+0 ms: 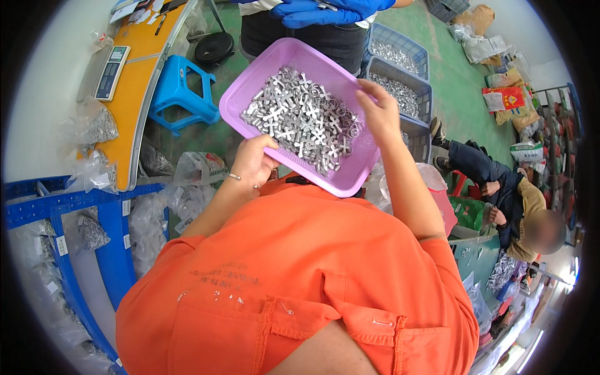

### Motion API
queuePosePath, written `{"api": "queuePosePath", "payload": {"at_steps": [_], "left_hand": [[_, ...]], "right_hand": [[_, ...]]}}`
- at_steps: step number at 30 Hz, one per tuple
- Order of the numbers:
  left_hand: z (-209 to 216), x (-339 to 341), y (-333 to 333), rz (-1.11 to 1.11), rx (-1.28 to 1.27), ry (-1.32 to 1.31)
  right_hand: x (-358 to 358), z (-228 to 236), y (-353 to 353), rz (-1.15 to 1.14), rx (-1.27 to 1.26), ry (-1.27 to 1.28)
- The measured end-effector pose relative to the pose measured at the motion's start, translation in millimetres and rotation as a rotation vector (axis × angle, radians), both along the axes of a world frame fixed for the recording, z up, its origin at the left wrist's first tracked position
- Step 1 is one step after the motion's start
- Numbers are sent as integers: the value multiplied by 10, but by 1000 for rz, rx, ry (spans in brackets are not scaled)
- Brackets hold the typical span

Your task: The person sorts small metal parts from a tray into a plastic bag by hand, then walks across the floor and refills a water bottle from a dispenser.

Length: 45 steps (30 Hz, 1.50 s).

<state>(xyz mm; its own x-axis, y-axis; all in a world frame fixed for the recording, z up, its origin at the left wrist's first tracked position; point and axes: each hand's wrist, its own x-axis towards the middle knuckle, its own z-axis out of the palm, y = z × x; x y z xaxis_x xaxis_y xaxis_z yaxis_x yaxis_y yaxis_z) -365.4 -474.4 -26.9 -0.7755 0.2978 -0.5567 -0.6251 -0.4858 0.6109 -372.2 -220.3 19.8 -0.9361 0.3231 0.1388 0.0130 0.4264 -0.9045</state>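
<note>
A purple plastic basket (342, 182) is held up in front of my body, tilted so its inside faces me. Many small silvery metal parts (300, 119) lie in it, several of them cross-shaped, with some rings at the right. My left hand (253, 161) grips the basket's near left rim, thumb over the edge and fingers mostly hidden below. At the right side my right hand (380, 112) is closed round the rim, its fingers along the upper right edge.
Blue crates (431, 57) of metal parts stand beyond the basket at right. A blue stool (181, 94) and an orange-topped table (134, 81) with a scale (112, 72) are at left. Ahead stands a person in blue gloves (312, 12); another person (500, 187) sits at right.
</note>
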Motion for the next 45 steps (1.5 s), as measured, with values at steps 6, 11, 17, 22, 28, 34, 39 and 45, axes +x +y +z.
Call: {"api": "queuePosePath", "payload": {"at_steps": [6,11,17,22,28,34,39,45], "left_hand": [[64,-77,29,-14,-16,19],[127,-145,65,-1,12,7],[203,-201,114,-11,16,15],[240,-192,148,-34,53,51],[286,-169,162,-33,70,65],[125,-210,155,-42,42,4],[63,-218,137,-20,81,-6],[249,-178,162,-57,37,50]], "right_hand": [[433,-565,424,-272,-101,10],[613,-331,-24,-110,-1272,-417],[672,-297,-35,-65,-1330,-365],[733,-393,-3,-23,-1284,-258],[750,-423,3,2,-1255,-213],[792,-407,-28,-19,-1213,-150],[787,-377,-44,-12,-1173,-127],[795,-462,-24,-13,-1182,-136]]}}
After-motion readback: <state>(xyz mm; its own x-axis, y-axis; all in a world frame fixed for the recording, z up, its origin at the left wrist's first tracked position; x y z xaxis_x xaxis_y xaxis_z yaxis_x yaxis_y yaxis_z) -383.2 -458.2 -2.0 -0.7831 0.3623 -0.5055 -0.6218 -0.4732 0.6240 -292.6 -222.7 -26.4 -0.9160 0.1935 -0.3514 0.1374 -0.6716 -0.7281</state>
